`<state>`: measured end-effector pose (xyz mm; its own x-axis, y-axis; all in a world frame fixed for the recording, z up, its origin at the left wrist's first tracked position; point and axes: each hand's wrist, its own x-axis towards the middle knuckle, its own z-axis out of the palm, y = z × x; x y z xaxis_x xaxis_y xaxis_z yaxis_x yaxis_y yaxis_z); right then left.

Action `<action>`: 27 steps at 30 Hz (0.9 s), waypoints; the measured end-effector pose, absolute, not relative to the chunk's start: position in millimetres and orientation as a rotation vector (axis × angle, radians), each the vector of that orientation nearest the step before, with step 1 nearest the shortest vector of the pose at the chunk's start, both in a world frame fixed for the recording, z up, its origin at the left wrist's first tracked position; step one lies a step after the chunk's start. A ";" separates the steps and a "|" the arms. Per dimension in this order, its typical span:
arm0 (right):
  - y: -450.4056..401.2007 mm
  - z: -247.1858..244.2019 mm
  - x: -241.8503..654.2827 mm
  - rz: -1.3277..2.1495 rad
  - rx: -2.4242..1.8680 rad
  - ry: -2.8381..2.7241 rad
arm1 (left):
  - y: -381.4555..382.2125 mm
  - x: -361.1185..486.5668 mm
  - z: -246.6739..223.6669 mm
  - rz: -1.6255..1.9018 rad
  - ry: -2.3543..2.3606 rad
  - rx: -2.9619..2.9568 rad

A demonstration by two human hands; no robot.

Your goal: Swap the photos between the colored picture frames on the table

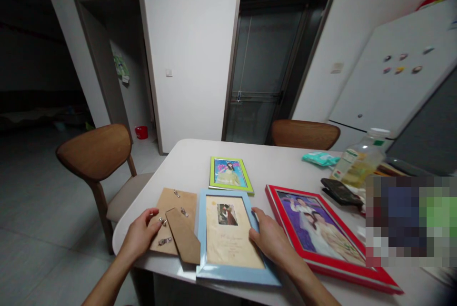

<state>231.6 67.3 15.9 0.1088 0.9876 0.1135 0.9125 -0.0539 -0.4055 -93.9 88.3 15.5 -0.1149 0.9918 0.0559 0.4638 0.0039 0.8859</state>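
Observation:
A light blue picture frame [233,273] lies face up near the table's front edge, with a cream sheet and a small photo inside. My right hand [271,239] grips its right side, thumb over the rim. Left of the frame is a brown backing board [178,196] with metal clips and a folded stand [182,237] on it. My left hand [142,233] is at the board's left edge, fingers curled, thumb and fingers near a clip. Behind the blue frame lies a green frame [213,172] with a photo. A large red frame [291,234] rests to the right.
A teal packet [320,159], a bottle of yellow liquid [359,161] and a black object [341,192] stand or lie at the table's right. Wooden chairs [96,151] are at the left and the far side. A magnet-covered fridge [400,87] stands behind.

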 end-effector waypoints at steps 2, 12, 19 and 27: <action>68.5 20.6 233.4 0.373 -1.994 -1.742 | 91.5 -95.6 18.0 1.069 1.715 1.605; 43.0 64.9 216.7 1.254 -1.357 -0.995 | 40.1 27.7 40.4 1.045 1.301 2.099; 46.3 58.9 222.2 1.202 -1.391 -1.130 | 29.9 59.4 51.2 1.221 1.010 2.359; 56.0 27.5 241.9 0.475 -1.968 -1.719 | 51.4 -15.2 45.0 1.299 1.699 1.828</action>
<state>241.9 56.0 27.5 0.1507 0.9872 0.0521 0.8202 -0.0954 -0.5641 -15.2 51.4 45.0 -0.1246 0.9126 0.3893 0.6152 -0.2367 0.7520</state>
